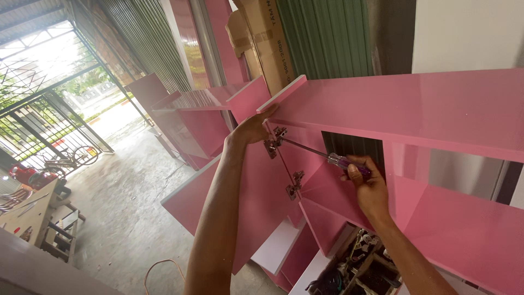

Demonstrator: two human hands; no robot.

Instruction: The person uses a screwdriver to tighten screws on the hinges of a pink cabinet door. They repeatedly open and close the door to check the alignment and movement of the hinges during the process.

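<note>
My right hand grips a screwdriver by its clear purple handle. Its long shaft runs up and left to the upper metal hinge on a pink cabinet door. My left hand holds the top edge of that door, just left of the hinge. A second hinge sits lower on the same door edge. The door hangs from a large pink cabinet that fills the right half of the view.
An open box of tools and hardware lies below my right arm. More pink panels stand at the back left, cardboard boxes behind them. A wooden workbench is at the left, an orange cable on the concrete floor.
</note>
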